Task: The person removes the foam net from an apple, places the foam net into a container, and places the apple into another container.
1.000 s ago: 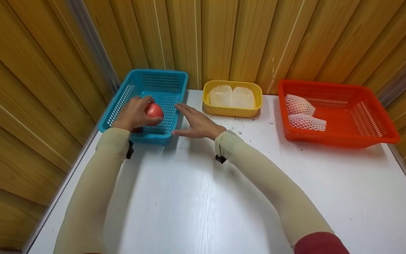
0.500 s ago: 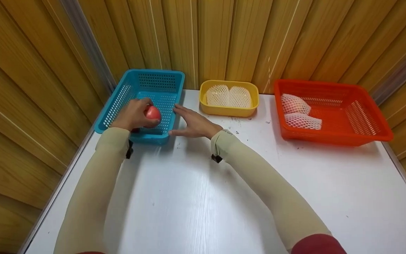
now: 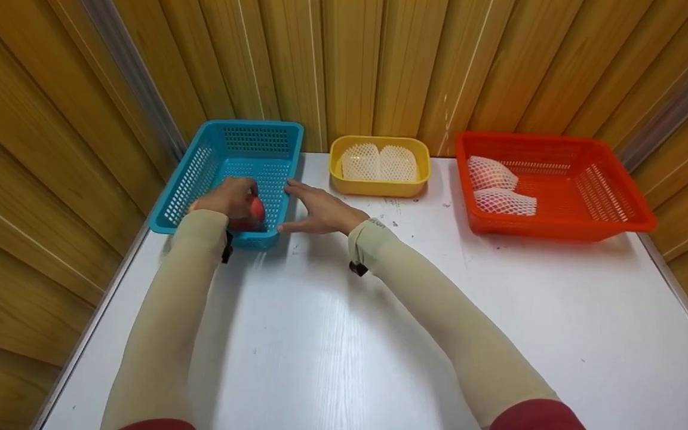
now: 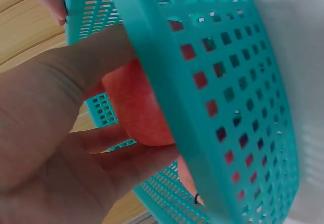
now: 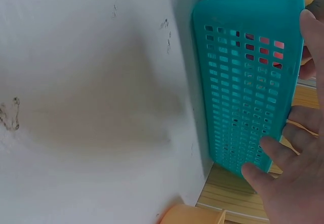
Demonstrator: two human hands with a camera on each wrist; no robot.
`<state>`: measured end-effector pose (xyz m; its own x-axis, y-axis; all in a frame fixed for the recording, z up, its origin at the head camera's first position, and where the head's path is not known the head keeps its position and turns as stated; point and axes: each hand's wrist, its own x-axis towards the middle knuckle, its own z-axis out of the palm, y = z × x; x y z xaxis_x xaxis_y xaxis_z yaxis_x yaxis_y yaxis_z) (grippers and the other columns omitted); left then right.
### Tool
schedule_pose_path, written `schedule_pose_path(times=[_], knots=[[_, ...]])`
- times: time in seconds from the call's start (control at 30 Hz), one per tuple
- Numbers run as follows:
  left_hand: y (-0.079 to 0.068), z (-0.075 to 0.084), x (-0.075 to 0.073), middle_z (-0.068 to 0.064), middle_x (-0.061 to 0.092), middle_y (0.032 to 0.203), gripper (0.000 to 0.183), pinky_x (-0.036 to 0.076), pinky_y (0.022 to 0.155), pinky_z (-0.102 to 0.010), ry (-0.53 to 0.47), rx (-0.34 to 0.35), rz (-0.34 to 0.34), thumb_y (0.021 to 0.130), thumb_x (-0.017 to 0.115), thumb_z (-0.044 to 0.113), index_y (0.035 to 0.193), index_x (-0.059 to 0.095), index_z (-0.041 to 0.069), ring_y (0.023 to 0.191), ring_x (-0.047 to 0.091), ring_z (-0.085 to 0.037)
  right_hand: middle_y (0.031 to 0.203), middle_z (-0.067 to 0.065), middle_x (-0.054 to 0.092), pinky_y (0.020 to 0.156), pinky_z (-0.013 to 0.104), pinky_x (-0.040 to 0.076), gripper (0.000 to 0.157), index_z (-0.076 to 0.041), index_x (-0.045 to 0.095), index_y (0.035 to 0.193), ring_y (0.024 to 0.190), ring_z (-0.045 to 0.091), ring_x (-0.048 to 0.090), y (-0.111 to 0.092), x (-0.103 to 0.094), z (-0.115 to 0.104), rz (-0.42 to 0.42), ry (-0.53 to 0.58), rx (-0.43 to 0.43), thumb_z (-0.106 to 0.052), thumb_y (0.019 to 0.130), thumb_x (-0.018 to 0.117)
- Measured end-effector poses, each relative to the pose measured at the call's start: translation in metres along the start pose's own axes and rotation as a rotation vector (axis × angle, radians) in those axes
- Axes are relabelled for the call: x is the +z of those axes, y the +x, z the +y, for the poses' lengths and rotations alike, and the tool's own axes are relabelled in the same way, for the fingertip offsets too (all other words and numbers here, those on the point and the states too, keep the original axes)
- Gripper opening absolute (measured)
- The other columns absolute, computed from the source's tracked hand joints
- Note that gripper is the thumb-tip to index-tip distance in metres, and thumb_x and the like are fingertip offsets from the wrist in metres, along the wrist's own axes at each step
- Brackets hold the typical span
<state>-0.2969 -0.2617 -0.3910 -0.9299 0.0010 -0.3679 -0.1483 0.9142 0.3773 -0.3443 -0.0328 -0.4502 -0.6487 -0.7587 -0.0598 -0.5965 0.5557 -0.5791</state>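
A red fruit [image 3: 257,209] sits inside the blue basket [image 3: 254,123], low and close to its near end. The left hand [image 3: 229,200] is clamped on it, thumb on one side and fingers curled round the other, as the left wrist view shows. Near it in the basket is a second fruit [image 4: 185,174] with a short dark stem, partly hidden behind the rim. The right hand [image 3: 323,210] has its thumb and fingers spread apart, touching the basket along its right side, the thumb by the near corner. To the right of the basket, and apart from it, stands a yellow tub [image 3: 378,188] holding two white foam nets [image 3: 398,163] side by side. Farther right is a red basket [image 3: 559,230]; two net-wrapped pieces [image 3: 505,202] lie against its left side, the farther one showing pinkish through the mesh. All three containers rest on a white tabletop [image 3: 332,334], in a row before a wood-panelled wall [image 3: 374,65]. Pale sleeves [image 3: 427,304] cover both forearms.
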Motion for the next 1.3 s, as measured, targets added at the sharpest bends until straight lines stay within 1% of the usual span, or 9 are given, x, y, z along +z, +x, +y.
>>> schedule_pose_path(times=[0.23,0.33,0.53,0.67,0.8,0.97,1.1,1.2,1.3], knots=[[-0.01,0.013,-0.006,-0.018,0.045,0.144,0.074,0.051,0.097,-0.064,-0.043,-0.112,-0.084,0.084,0.086,0.015,0.145,0.045,0.016,0.125,0.042,-0.042,0.172,-0.006,0.015,0.123,0.037,0.026,0.103,-0.022,0.029,0.163,0.155,0.017,0.023,0.002,0.001,-0.003,0.002,0.004,-0.039,-0.076,0.083,0.066],[-0.017,0.022,-0.009,-0.017,0.045,0.144,0.075,0.053,0.093,-0.062,-0.065,-0.168,-0.096,0.081,0.088,0.017,0.143,0.046,0.018,0.124,0.041,-0.042,0.172,-0.003,0.016,0.123,0.034,0.026,0.103,-0.018,0.03,0.163,0.154,0.017,0.025,0.002,0.001,-0.003,0.012,-0.008,-0.062,-0.074,0.084,0.066],[-0.031,0.036,-0.013,-0.017,0.048,0.139,0.079,0.055,0.088,-0.063,-0.091,-0.231,-0.102,0.075,0.092,0.013,0.14,0.049,0.021,0.122,0.041,-0.043,0.171,-0.006,0.016,0.124,0.037,0.025,0.102,-0.021,0.032,0.162,0.154,0.017,0.024,0.003,0.001,-0.003,0.008,0.01,-0.038,-0.075,0.083,0.067],[-0.032,0.038,-0.014,-0.018,0.049,0.139,0.081,0.056,0.085,-0.065,-0.097,-0.259,-0.117,0.071,0.094,0.012,0.139,0.05,0.023,0.123,0.039,-0.044,0.171,-0.007,0.016,0.124,0.039,0.026,0.103,-0.023,0.031,0.163,0.155,0.018,0.024,0.003,0.003,-0.004,0.003,0.025,-0.027,-0.075,0.082,0.068],[-0.029,0.038,-0.012,-0.019,0.048,0.138,0.078,0.06,0.077,-0.057,-0.129,-0.289,-0.125,0.072,0.092,0.008,0.137,0.051,0.021,0.124,0.038,-0.043,0.171,-0.007,0.016,0.124,0.038,0.026,0.102,-0.023,0.031,0.163,0.154,0.017,0.024,0.003,0.005,-0.003,0.016,0.031,-0.034,-0.075,0.082,0.068],[-0.02,0.039,-0.011,-0.022,0.046,0.138,0.07,0.062,0.069,-0.051,-0.023,-0.26,-0.162,0.077,0.088,0.004,0.135,0.051,0.015,0.122,0.039,-0.044,0.171,-0.011,0.015,0.124,0.036,0.025,0.102,-0.023,0.032,0.162,0.154,0.017,0.025,0.002,0.007,-0.001,0.03,0.03,-0.044,-0.075,0.083,0.068],[-0.017,0.037,-0.015,-0.02,0.046,0.14,0.078,0.052,0.088,-0.069,0.038,-0.246,-0.175,0.073,0.092,0.01,0.138,0.05,0.019,0.122,0.038,-0.045,0.17,-0.015,0.012,0.124,0.035,0.024,0.102,-0.024,0.031,0.163,0.154,0.015,0.023,0.001,0.006,0.0,0.032,0.046,-0.037,-0.075,0.083,0.068],[-0.012,0.034,-0.015,-0.02,0.05,0.137,0.074,0.047,0.095,-0.071,0.038,-0.22,-0.165,0.076,0.09,0.009,0.139,0.052,0.016,0.12,0.041,-0.043,0.17,-0.013,0.013,0.124,0.034,0.024,0.101,-0.023,0.031,0.163,0.154,0.014,0.023,0.0,0.005,0.001,0.04,0.05,-0.039,-0.073,0.083,0.069],[-0.007,0.033,-0.013,-0.02,0.055,0.131,0.059,0.054,0.094,-0.061,0.047,-0.19,-0.162,0.084,0.082,0.004,0.136,0.056,0.009,0.117,0.047,-0.041,0.171,-0.01,0.015,0.123,0.034,0.025,0.101,-0.022,0.031,0.163,0.154,0.014,0.024,-0.001,0.005,0.003,0.051,0.05,-0.043,-0.073,0.083,0.069]])
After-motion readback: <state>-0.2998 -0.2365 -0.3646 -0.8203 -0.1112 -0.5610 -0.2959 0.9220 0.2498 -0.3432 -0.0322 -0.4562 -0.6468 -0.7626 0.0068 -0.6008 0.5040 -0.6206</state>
